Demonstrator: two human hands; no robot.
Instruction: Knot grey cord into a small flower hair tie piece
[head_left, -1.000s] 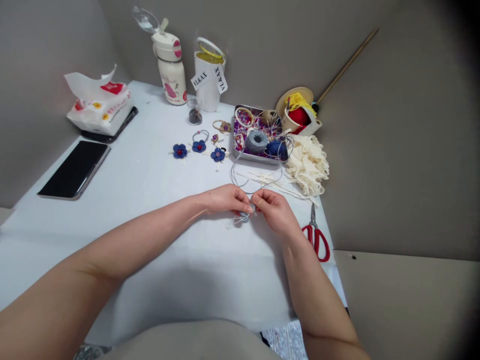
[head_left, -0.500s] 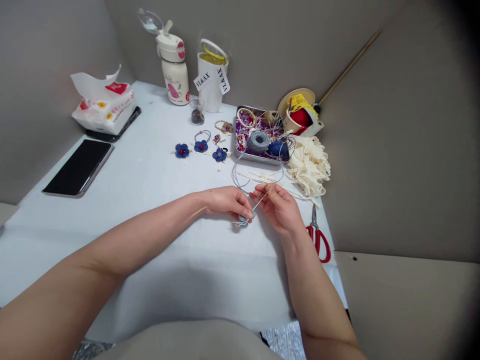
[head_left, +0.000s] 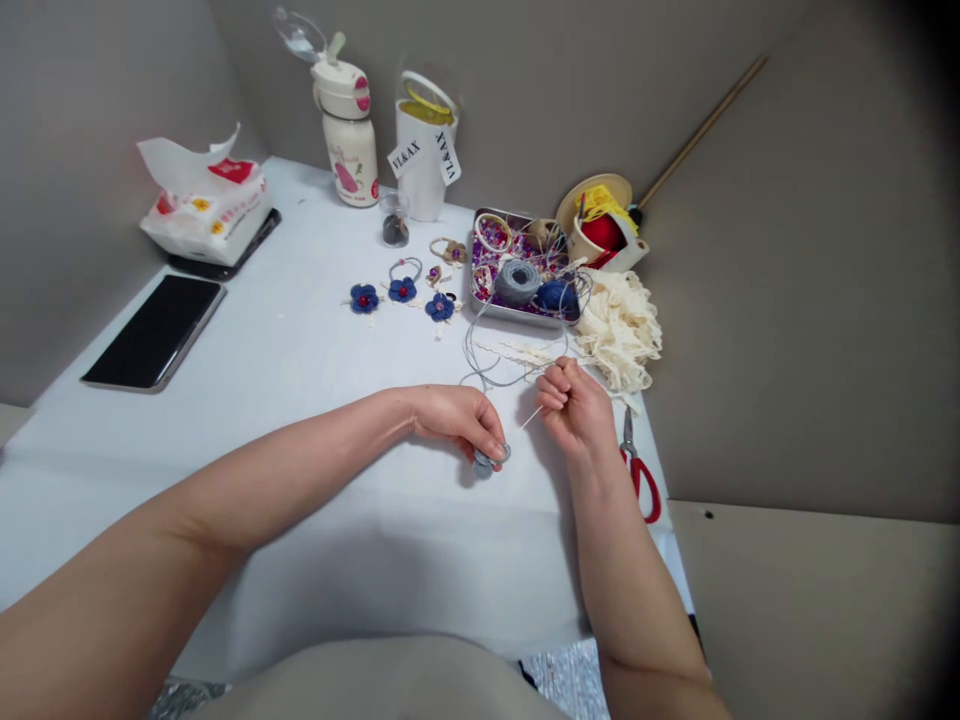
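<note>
My left hand (head_left: 459, 417) pinches a small grey cord piece (head_left: 486, 460) against the white table (head_left: 300, 520). A thin pale strand (head_left: 529, 418) runs taut from that piece up to my right hand (head_left: 576, 402), whose fingers are closed on its end. Grey cord (head_left: 480, 350) loops across the table from my hands back to a grey spool (head_left: 516, 281) in a metal tray (head_left: 517, 314).
Red-handled scissors (head_left: 637, 470) lie right of my right hand. A cream fringe pile (head_left: 619, 325), three blue flowers (head_left: 402, 292), a cup of red and yellow yarn (head_left: 600, 232), a white bottle (head_left: 346, 130), a white container (head_left: 424, 145), a tissue pack (head_left: 204, 205) and a phone (head_left: 156, 330) sit further back.
My right hand has drawn away up and to the right, pulling the pale strand taut. My left hand has moved slightly down, holding the grey piece on the table.
</note>
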